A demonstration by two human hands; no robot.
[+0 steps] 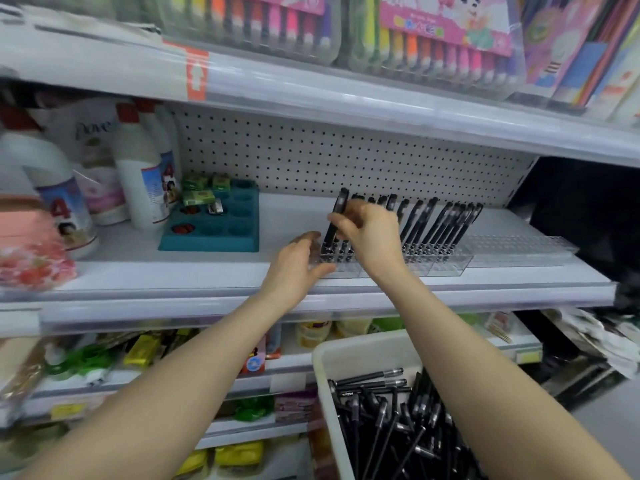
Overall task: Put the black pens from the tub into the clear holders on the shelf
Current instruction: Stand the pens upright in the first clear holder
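Note:
My right hand [369, 233] pinches a black pen [337, 211] that stands tilted with its tip in the left end of the clear holder [446, 266] on the middle shelf. My left hand [299, 261] rests against that holder's left end, fingers straight, thumb along its front. Several black pens [440, 225] stand leaning in the holder to the right of my hand. A second clear holder [519, 247] lies further right. The white tub [367, 351] at the bottom right holds a pile of loose black pens [391, 420].
A teal tray [221, 233] with small green boxes sits left of the holders. White bottles [138, 168] stand at the shelf's left end. Marker packs [433, 46] fill the upper shelf. Packets lie on the lower shelves [138, 355]. A pegboard [311, 154] backs the shelf.

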